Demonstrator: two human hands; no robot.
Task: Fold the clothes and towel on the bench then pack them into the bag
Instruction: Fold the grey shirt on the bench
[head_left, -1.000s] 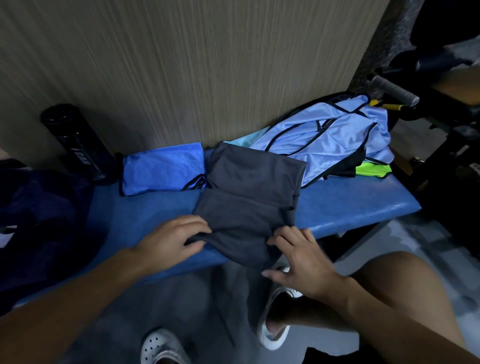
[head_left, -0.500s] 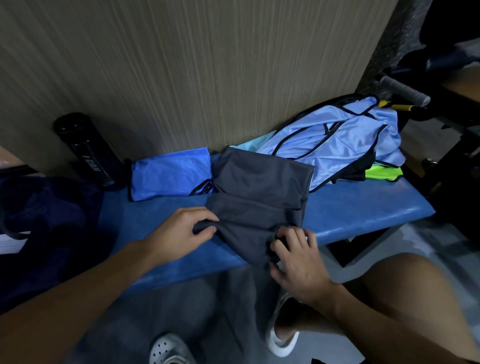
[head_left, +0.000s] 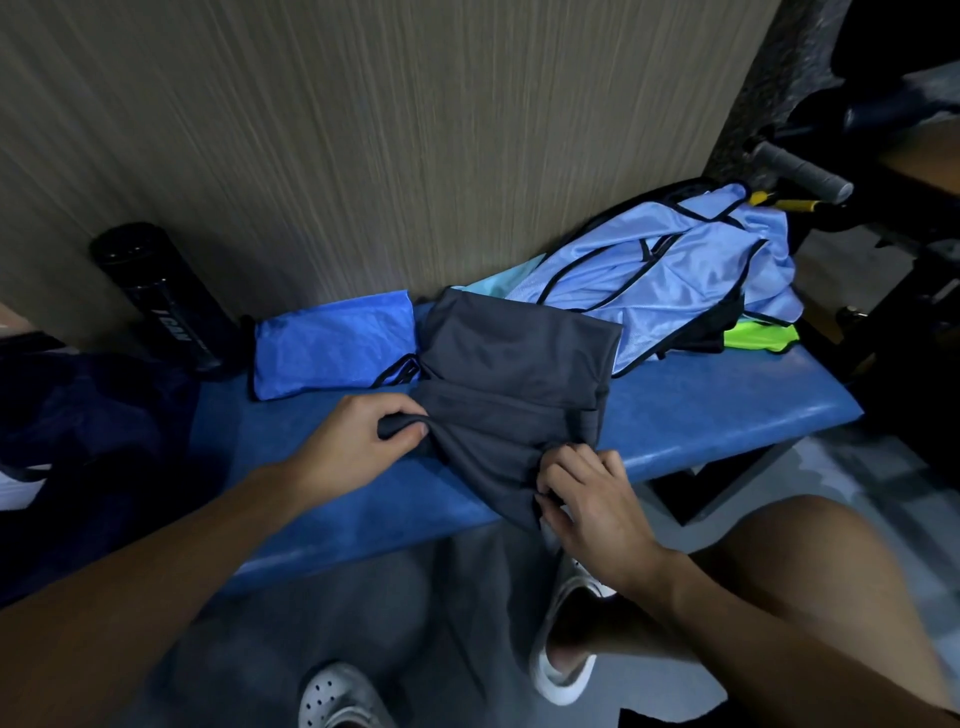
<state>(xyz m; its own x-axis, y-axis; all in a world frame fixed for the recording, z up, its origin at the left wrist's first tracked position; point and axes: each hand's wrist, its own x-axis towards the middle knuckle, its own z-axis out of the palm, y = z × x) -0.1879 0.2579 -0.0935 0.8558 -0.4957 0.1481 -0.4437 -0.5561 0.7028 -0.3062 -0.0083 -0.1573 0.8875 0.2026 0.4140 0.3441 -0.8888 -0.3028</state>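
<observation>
the grey cloth (head_left: 519, 374) lies mid frame on the bench (head_left: 727, 415). the left hand (head_left: 358, 441) pinches its left corner and the right hand (head_left: 597, 499) pinches its near edge. the hands are apart, likely to flip that edge up for a fold.

Bare left hand (head_left: 358, 441), right hand (head_left: 592, 504) and forearms (head_left: 156, 561); white perforated clogs (head_left: 337, 696).

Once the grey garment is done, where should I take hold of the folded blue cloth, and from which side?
Grip the blue cloth along its near edge, coming from the front. It lies flat by the wall, the bottle crowds its left end and the grey garment its right, so probably only the front is open.
</observation>
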